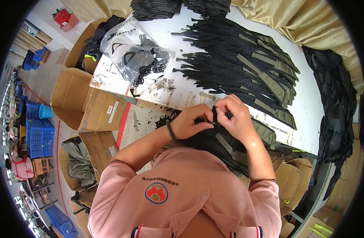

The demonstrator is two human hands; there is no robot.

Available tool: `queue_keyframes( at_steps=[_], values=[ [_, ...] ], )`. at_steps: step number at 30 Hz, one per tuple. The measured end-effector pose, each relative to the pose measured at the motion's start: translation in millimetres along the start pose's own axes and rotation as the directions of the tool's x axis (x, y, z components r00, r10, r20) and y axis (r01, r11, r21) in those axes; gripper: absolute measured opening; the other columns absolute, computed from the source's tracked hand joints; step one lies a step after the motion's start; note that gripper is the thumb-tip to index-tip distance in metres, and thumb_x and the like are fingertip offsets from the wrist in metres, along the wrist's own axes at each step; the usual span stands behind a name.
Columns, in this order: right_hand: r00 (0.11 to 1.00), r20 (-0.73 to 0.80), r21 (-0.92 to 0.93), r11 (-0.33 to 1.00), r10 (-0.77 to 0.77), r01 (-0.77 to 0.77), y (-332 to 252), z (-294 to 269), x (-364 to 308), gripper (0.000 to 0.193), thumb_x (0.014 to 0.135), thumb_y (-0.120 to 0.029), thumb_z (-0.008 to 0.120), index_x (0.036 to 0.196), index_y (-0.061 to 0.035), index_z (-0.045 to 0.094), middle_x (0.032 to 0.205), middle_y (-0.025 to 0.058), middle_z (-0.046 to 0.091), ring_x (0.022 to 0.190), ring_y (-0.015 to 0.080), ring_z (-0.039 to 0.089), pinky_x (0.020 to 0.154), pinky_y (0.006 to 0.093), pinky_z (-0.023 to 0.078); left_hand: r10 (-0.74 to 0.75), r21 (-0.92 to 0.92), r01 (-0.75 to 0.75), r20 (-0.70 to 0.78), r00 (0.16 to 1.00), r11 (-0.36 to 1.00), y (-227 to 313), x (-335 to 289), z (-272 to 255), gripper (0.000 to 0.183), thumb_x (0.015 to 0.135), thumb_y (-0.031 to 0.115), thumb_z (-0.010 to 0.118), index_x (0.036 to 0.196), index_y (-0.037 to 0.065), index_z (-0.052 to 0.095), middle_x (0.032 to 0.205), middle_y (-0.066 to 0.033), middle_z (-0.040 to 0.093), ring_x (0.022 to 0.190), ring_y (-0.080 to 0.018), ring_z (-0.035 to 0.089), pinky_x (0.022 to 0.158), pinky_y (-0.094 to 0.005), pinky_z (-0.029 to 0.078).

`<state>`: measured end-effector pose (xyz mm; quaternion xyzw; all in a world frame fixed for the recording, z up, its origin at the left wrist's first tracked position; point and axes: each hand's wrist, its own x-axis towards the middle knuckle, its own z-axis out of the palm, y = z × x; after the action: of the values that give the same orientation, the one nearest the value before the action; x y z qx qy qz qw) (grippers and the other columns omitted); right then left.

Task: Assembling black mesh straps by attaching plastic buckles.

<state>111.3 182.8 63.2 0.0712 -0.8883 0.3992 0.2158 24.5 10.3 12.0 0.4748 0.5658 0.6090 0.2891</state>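
Observation:
My left hand (192,122) and my right hand (234,118) meet in front of my chest at the table's near edge. Between their pinched fingers is a small black strap end (214,115); a buckle may be on it, but the fingers cover most of it. Below hangs a black mesh shoulder strap (205,137) with an olive strip, lying over my lap. On the white table a thick row of similar black and olive shoulder straps (245,65) is spread out. To its left, a clear plastic bag (115,36) holds black plastic buckles (153,63), some spilling from its mouth.
Stacks of black pieces (156,8) lie at the table's far side. Open cardboard boxes (106,109) stand on the floor to the left, with blue crates (40,137) beyond. Black fabric (333,99) drapes at the right, below a gold curtain (304,20).

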Motion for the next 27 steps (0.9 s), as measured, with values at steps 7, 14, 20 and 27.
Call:
queue_keyframes(
  at_steps=[7, 14, 20, 27],
  values=[
    [0.893, 0.204, 0.201, 0.875, 0.402, -0.440, 21.2, -10.7, -21.7, 0.019, 0.083, -0.011, 0.065, 0.098, -0.0022, 0.059, 0.088, 0.0094, 0.062, 0.081, 0.0194, 0.061, 0.074, 0.0296, 0.048, -0.441, -0.774, 0.162, -0.164, 0.882, 0.612, 4.1, -27.6, -2.5, 0.015, 0.082, -0.003, 0.060, 0.087, 0.007, 0.050, 0.085, -0.0011, 0.053, 0.071, -0.0142, 0.059, 0.067, -0.0281, 0.051],
    [0.509, 0.765, -0.105, 0.856, 0.395, -0.506, 53.9, -9.2, -117.0, 0.021, 0.080, -0.021, 0.068, 0.091, -0.0039, 0.061, 0.081, 0.0129, 0.063, 0.078, 0.0241, 0.061, 0.071, 0.0353, 0.048, -0.750, -0.584, 0.484, -0.395, 0.531, 0.651, -42.4, -135.3, -23.5, 0.018, 0.081, 0.003, 0.065, 0.082, 0.009, 0.048, 0.073, -0.0008, 0.051, 0.063, -0.0116, 0.056, 0.056, -0.0283, 0.051],
    [0.968, -0.079, -0.373, 0.893, 0.240, -0.252, 99.4, -28.2, -52.4, 0.022, 0.074, -0.002, 0.066, 0.094, -0.0046, 0.059, 0.086, 0.0131, 0.055, 0.085, 0.0327, 0.054, 0.075, 0.0397, 0.045, -0.511, -0.106, 0.581, -0.620, 0.595, 0.807, -55.6, -139.5, -28.5, 0.023, 0.079, 0.005, 0.070, 0.079, 0.008, 0.047, 0.065, 0.0030, 0.047, 0.061, -0.0044, 0.048, 0.053, -0.0194, 0.041],
    [0.985, -0.083, -0.676, 0.718, 0.148, -0.165, 147.3, -23.9, -39.0, 0.019, 0.069, -0.007, 0.068, 0.087, -0.0085, 0.061, 0.087, 0.0065, 0.055, 0.091, 0.0256, 0.051, 0.080, 0.0385, 0.038, -0.107, 0.429, 0.269, -0.365, 0.925, 0.862, -27.6, -42.9, -21.5, 0.023, 0.078, 0.009, 0.069, 0.096, 0.006, 0.056, 0.082, -0.0058, 0.054, 0.073, -0.0174, 0.053, 0.064, -0.0274, 0.043]
  ],
)
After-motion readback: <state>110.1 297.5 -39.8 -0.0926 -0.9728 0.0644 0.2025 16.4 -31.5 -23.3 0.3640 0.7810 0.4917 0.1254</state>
